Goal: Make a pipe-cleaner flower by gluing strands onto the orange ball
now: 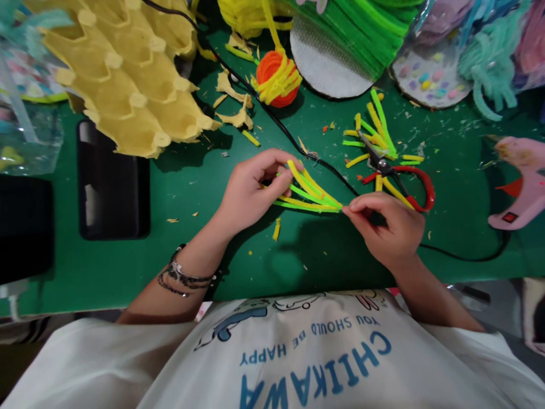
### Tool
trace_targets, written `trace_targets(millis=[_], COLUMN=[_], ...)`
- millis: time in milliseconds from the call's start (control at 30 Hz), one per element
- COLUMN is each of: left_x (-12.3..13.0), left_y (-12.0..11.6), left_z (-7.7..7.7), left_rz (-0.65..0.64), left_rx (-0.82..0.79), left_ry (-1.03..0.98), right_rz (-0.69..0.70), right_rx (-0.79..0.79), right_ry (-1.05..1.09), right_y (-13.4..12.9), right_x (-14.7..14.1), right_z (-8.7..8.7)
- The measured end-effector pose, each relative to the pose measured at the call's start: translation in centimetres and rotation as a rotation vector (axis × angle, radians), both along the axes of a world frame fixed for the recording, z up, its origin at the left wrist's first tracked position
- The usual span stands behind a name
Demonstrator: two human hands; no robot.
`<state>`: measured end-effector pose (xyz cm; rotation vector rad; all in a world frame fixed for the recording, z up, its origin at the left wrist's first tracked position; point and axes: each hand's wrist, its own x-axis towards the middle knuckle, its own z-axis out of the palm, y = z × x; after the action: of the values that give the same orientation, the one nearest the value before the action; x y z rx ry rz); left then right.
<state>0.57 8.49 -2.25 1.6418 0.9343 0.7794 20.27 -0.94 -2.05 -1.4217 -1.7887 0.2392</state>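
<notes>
A bundle of yellow and green pipe cleaners (313, 196) stretches between my two hands above the table. The fingers of my left hand (259, 184) are closed around its spread end, where the strands fan apart. At the gathered right tip, my right hand (385, 224) pinches with thumb and forefinger. Just behind my right hand lie red-handled scissors (419, 170), their blades resting among cut pipe cleaner pieces (377, 128). A short yellow piece (276, 229) lies below my left hand.
A black cable (281, 126) crosses the green table (187, 272) to a pink glue gun (522, 182) at right. Behind are an orange and yellow ball (279, 78), green pipe cleaners (361, 34) and a yellow egg carton (136, 74). A black phone (113, 187) lies left.
</notes>
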Motion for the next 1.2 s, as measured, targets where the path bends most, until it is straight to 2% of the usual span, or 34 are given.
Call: trace_targets(millis=[200, 333, 400, 533, 600, 667, 800, 1200], left_x=[0.0, 0.0, 0.0, 0.0, 0.0, 0.0, 0.1, 0.0], left_y=[0.0, 0.0, 0.0, 0.0, 0.0, 0.0, 0.0, 0.0], left_z=[0.0, 0.0, 0.0, 0.0, 0.0, 0.0, 0.0, -0.1], left_rz=[0.007, 0.004, 0.001, -0.002, -0.005, -0.003, 0.004, -0.003], left_rx=[-0.009, -0.003, 0.002, 0.003, 0.0, -0.005, -0.009, -0.005], left_ry=[0.011, 0.016, 0.019, 0.016, 0.015, 0.018, 0.028, 0.048], right_rz=[0.026, 0.072, 0.043, -0.106, -0.138, -0.14, -0.138, -0.172], right_rx=[-0.003, -0.022, -0.011, -0.013, -0.086, -0.132, -0.144, -0.117], right_ry=[-0.067, -0.022, -0.033, -0.384, -0.552, -0.62, -0.623, -0.434], right_y=[-0.2, -0.3, -0.2, 0.3, 0.5, 0.6, 0.6, 0.7], right_x=[0.2, 0.4, 0.5, 0.5, 0.4, 0.4, 0.5, 0.6], right_z=[0.4, 0.1, -0.1, -0.5, -0.7, -0.9, -0.9, -1.1])
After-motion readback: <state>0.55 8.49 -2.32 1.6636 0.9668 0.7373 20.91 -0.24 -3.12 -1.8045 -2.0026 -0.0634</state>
